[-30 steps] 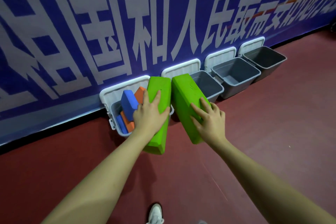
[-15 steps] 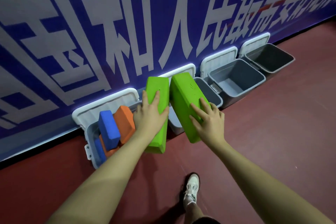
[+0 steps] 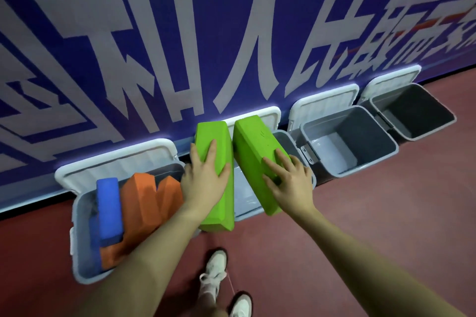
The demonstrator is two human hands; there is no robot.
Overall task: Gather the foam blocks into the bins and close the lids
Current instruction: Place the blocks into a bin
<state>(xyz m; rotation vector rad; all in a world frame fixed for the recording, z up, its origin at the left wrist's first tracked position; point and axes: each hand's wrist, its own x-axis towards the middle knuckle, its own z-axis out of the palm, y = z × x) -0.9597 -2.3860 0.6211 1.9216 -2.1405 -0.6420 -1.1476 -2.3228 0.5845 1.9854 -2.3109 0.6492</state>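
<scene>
Two green blocks held above the second bin (image 3: pixel 288 136): left grip (image 3: pixel 206 177) clasps left block (image 3: pixel 215 203), right grip (image 3: pixel 288 183) clasps right block (image 3: pixel 251 141).

A blue banner (image 3: pixel 180 33) with large white characters hangs above the dark red floor (image 3: pixel 373 213), where two white sneakers (image 3: pixel 215 274) stand.

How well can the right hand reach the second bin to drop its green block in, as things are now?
Probably yes. The right hand grips its green block directly above the second bin, whose lid stands open against the wall; nothing blocks the way.
</scene>
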